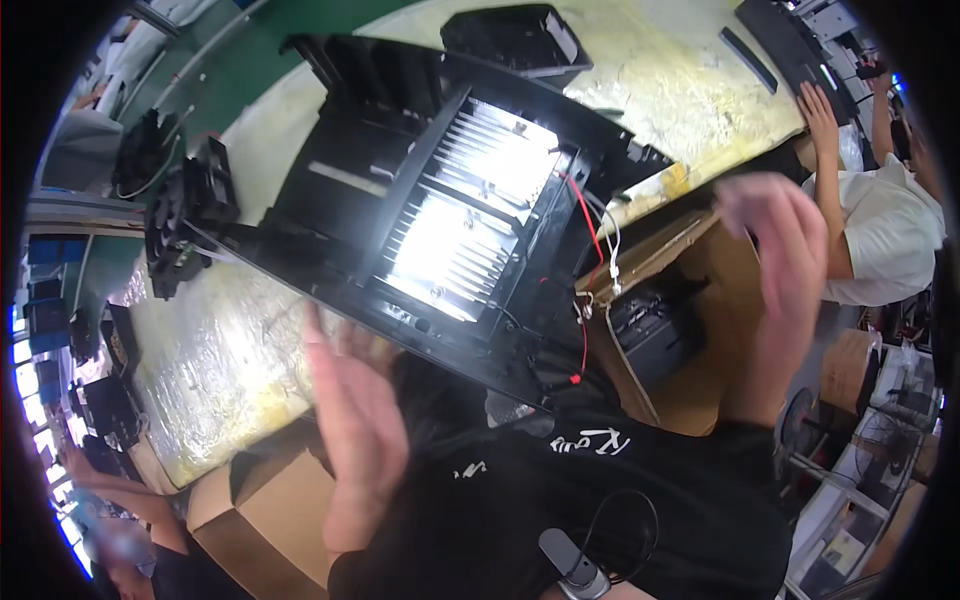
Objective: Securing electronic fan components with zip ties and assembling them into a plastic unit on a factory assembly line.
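Observation:
A large black housing (335, 215) lies tilted across the wrapped table in front of me. Set into it are two bright silver finned heat sinks (445, 255). A red wire (588, 215) and a white wire hang from its right side. My left hand (360, 410) is at the housing's near left edge with fingers stretched toward it; whether they touch it I cannot tell. My right hand (780, 235) is raised to the right of the housing, above an open cardboard box (735, 290). Motion smears its bent fingers, so anything in them is hidden.
Black parts (655, 330) lie inside the box. A black tray (515, 40) stands at the table's far side, and black fan-like parts (185, 215) sit at left. Another cardboard box (265, 510) is at lower left. Other people work at right and lower left.

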`<control>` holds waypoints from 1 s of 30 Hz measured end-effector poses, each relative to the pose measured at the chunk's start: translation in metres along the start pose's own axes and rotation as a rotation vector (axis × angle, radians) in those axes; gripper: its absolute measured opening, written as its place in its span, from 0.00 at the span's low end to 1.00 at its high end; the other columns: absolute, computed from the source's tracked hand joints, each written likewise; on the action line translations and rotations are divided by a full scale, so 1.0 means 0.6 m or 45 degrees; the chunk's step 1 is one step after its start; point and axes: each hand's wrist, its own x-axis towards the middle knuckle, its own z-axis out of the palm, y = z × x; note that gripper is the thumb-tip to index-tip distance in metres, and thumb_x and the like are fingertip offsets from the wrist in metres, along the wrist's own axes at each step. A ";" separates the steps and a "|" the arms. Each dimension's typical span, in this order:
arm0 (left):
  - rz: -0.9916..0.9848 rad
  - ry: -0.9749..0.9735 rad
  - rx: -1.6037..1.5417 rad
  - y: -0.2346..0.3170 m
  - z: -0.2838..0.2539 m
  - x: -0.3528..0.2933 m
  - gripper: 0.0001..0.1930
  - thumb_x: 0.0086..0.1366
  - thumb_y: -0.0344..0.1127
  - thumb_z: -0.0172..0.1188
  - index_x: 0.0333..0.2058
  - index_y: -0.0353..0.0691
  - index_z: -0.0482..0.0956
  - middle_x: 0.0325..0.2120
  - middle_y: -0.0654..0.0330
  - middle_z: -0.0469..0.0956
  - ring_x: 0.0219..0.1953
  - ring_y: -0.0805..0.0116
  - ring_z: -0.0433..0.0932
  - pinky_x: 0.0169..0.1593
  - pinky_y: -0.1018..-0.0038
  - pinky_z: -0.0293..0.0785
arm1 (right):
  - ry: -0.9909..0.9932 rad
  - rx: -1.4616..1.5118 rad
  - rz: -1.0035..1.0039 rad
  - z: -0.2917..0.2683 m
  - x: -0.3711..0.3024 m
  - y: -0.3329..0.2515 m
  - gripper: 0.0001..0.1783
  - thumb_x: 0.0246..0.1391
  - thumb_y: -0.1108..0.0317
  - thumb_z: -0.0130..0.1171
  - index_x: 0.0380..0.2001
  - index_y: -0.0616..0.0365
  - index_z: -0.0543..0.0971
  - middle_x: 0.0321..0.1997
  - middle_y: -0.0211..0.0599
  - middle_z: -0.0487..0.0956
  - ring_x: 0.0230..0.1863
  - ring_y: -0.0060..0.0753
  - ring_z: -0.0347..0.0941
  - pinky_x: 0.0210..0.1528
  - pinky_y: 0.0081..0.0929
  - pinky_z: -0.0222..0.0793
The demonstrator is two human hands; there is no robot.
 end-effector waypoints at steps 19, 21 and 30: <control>0.253 -0.144 -0.375 0.168 0.091 0.131 0.28 0.72 0.54 0.42 0.54 0.34 0.71 0.47 0.55 0.77 0.47 0.65 0.78 0.54 0.69 0.72 | -0.222 0.774 0.102 0.237 0.239 -0.094 0.18 0.65 0.57 0.49 0.45 0.60 0.78 0.40 0.37 0.82 0.38 0.27 0.80 0.43 0.28 0.77; 0.262 -0.210 -0.346 0.238 0.116 0.207 0.23 0.69 0.51 0.50 0.48 0.36 0.75 0.38 0.58 0.80 0.40 0.69 0.79 0.47 0.71 0.75 | -0.514 0.970 0.127 0.255 0.309 -0.130 0.20 0.65 0.55 0.48 0.49 0.60 0.76 0.43 0.39 0.81 0.40 0.30 0.80 0.48 0.32 0.77; 0.147 -0.354 -0.407 0.229 0.100 0.697 0.19 0.60 0.39 0.59 0.49 0.42 0.67 0.36 0.55 0.76 0.36 0.61 0.79 0.41 0.61 0.79 | -0.589 0.843 0.451 0.293 0.716 -0.031 0.18 0.58 0.58 0.57 0.44 0.61 0.78 0.42 0.39 0.82 0.39 0.35 0.81 0.46 0.32 0.78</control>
